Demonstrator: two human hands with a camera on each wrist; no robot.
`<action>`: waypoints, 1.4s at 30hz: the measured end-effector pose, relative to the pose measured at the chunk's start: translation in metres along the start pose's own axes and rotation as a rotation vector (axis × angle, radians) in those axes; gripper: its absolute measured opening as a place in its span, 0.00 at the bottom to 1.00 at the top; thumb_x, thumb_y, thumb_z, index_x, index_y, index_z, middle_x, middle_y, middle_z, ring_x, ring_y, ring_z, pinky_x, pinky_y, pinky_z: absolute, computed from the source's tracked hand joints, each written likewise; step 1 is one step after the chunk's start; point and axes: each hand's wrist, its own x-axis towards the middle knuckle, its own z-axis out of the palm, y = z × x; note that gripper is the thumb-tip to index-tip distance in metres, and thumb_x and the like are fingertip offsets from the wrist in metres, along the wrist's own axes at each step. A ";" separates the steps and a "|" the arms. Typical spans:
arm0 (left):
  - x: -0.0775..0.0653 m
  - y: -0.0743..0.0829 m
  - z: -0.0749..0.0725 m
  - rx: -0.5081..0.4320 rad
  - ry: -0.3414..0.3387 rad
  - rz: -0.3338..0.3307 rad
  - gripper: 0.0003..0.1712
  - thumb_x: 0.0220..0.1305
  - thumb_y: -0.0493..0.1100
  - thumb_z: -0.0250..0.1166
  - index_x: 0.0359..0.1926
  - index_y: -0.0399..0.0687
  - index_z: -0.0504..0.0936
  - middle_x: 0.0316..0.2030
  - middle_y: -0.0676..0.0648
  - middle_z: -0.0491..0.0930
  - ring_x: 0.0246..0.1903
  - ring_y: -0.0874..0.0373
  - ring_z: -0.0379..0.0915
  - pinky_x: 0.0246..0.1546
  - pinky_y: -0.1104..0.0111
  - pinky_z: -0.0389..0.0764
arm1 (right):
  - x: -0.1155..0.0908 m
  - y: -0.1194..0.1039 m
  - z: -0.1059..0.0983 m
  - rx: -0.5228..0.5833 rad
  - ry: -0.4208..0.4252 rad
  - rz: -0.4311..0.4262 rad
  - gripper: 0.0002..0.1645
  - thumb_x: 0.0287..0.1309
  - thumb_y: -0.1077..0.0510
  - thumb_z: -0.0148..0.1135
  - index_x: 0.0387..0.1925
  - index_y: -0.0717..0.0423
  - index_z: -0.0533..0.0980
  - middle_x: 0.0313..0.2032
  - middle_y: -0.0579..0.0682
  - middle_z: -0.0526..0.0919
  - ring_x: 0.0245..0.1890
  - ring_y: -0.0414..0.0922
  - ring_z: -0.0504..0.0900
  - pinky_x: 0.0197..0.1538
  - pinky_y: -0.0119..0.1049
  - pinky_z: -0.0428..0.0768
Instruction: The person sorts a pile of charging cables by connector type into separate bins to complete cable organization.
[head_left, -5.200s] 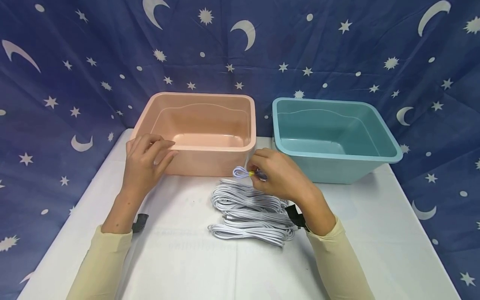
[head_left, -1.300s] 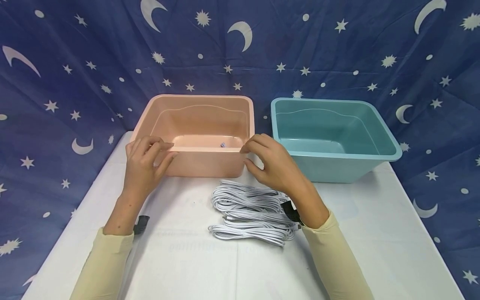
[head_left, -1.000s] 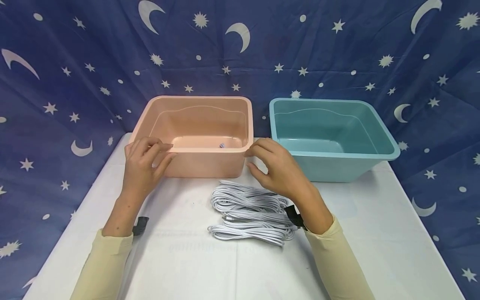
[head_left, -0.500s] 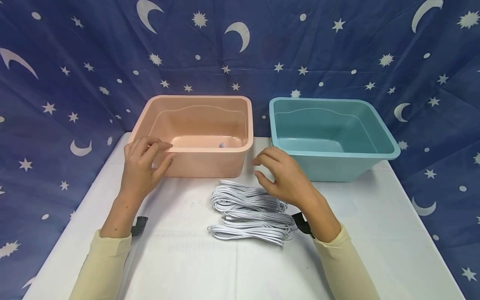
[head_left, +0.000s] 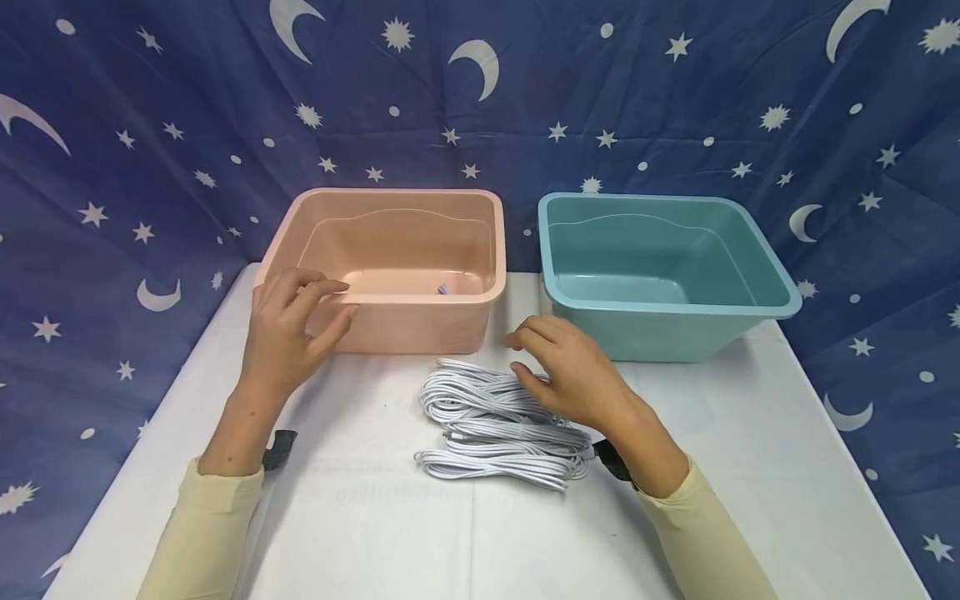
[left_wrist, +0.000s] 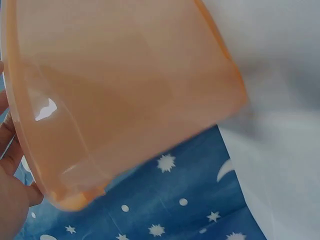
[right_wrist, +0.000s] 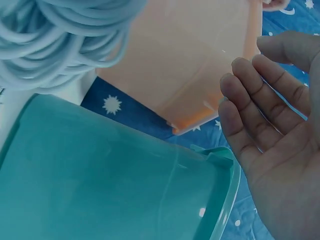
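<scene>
My left hand (head_left: 281,333) rests at the front rim of the peach bin (head_left: 412,327), fingers loosely bent over the edge and thumb by the outer wall. In the left wrist view, its fingertips lie along that rim. Inside the bin, a small bit of the lilac cable bundle (head_left: 442,289) shows above the front rim; the rest is hidden. My right hand (head_left: 573,367) holds nothing. Its fingers are relaxed, and it hovers by the coiled white cables (head_left: 487,396), overlapping their right end in the head view. The right wrist view shows its palm and spread fingers (right_wrist: 272,107).
A teal bin (head_left: 645,337) stands to the right of the peach one, with a narrow gap between them. Both stand on a white-covered table (head_left: 375,533). Behind and beside it hangs a blue cloth (head_left: 525,92) with moons and stars.
The right hand held the lilac cable bundle, which now lies in the peach bin. Since then that hand has drawn back from the rim toward the white cables. The left hand has stayed put.
</scene>
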 end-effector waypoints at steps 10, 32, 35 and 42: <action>0.014 0.020 0.017 -0.046 -0.009 0.065 0.18 0.67 0.53 0.70 0.49 0.45 0.89 0.43 0.39 0.81 0.49 0.39 0.77 0.54 0.41 0.70 | -0.013 -0.003 0.002 -0.001 -0.035 -0.005 0.14 0.63 0.61 0.72 0.49 0.55 0.82 0.46 0.47 0.84 0.49 0.47 0.82 0.54 0.44 0.84; 0.049 0.086 0.063 -0.172 -0.090 0.206 0.18 0.67 0.51 0.73 0.52 0.48 0.87 0.47 0.44 0.82 0.49 0.45 0.78 0.56 0.49 0.72 | -0.025 -0.032 0.020 -0.035 -0.104 -0.168 0.13 0.59 0.56 0.76 0.43 0.52 0.82 0.41 0.42 0.80 0.42 0.43 0.79 0.50 0.39 0.81; 0.050 0.097 0.070 -0.190 -0.100 0.216 0.18 0.67 0.52 0.73 0.52 0.48 0.87 0.48 0.44 0.82 0.50 0.45 0.78 0.57 0.50 0.72 | -0.026 -0.036 0.021 -0.047 -0.124 -0.166 0.13 0.58 0.55 0.76 0.42 0.51 0.82 0.41 0.41 0.80 0.42 0.43 0.78 0.50 0.39 0.81; 0.059 0.119 0.084 -0.201 -0.132 0.251 0.20 0.67 0.53 0.74 0.54 0.49 0.88 0.48 0.45 0.82 0.51 0.46 0.78 0.57 0.51 0.73 | -0.031 -0.043 0.026 -0.113 -0.198 -0.171 0.15 0.55 0.50 0.78 0.40 0.50 0.82 0.39 0.42 0.80 0.41 0.45 0.79 0.49 0.41 0.80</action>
